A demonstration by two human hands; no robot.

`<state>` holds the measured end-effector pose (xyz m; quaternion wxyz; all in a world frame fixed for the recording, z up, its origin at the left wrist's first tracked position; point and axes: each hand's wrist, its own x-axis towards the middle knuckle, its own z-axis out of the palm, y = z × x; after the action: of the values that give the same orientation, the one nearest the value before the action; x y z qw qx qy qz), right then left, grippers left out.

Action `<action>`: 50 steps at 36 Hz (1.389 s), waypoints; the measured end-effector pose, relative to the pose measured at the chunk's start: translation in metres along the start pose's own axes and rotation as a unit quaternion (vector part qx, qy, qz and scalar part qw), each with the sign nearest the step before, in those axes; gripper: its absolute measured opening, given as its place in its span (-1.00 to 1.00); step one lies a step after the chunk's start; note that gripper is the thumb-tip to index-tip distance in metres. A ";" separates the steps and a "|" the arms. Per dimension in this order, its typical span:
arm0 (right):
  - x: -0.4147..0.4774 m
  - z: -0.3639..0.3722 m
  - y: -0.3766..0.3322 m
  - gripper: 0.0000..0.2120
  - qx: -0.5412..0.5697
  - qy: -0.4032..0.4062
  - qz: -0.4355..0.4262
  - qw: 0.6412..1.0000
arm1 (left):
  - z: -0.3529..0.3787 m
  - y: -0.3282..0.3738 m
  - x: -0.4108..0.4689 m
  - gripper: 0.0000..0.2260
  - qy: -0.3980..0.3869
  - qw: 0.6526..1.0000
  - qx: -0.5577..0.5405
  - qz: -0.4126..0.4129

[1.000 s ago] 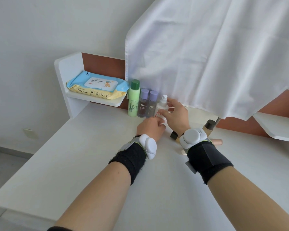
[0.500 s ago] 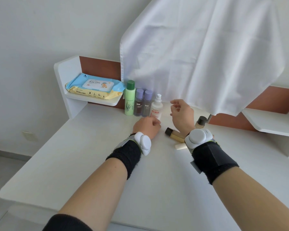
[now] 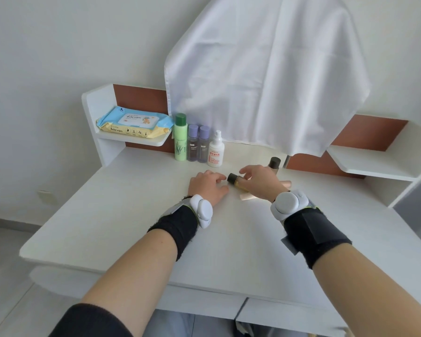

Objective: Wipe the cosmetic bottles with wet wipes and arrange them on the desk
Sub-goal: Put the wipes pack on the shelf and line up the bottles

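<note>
— Where is the little brown glass bottle with the black cap [image 3: 235, 180]?
— Lying on the white counter [image 3: 131, 215]. The right hand [image 3: 260, 183] curls round it.
— And the left hand [image 3: 208, 187]?
— Its fingers are loose. It rests on the counter, just beside the cap.

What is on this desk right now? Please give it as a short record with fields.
Standing row: green bottle, two purple-capped bottles, white spray bottle, upright side by side at the back of the desk
Lying: amber bottle, dark cap pointing left
Right hand: over the amber bottle; grip unclear
Left hand: on the desk beside the cap, fingers relaxed
Shelf: wipes pack
Behind: white cloth, hanging
</note>
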<state>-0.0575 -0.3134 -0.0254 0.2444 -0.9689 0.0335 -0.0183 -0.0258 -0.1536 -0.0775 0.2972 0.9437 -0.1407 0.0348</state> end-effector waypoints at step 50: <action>0.019 0.020 0.012 -0.79 0.107 0.159 -0.010 0.981 | -0.006 0.002 0.000 -0.76 0.036 0.995 -0.075 -0.048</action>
<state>-0.0387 -0.3163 -0.0482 0.3376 -0.9223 0.0604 -0.1782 -0.0264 -0.1519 -0.0717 0.3739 0.9224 -0.0863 0.0440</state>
